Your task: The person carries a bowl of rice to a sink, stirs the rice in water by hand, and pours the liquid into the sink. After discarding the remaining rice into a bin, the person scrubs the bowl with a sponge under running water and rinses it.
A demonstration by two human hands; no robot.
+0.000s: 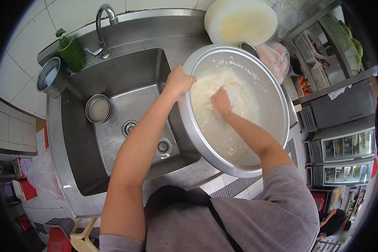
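A large round metal pot point(281, 126) is tilted toward me at the right edge of the sink. Cloudy whitish water and rice point(239, 94) lie inside it, with grains stuck along the far wall. My left hand point(181, 82) grips the pot's left rim, thumb over the edge. Down in the rice and water is my right hand point(221, 102), its fingers curled and partly hidden, so what they hold cannot be made out.
The steel sink point(113, 151) on the left holds a small round metal bowl point(98, 108). Behind it stand a faucet point(101, 31), a green pump bottle point(71, 53) and a metal container point(52, 77). A round white board point(241, 21) and a plastic bag point(274, 59) are behind the pot.
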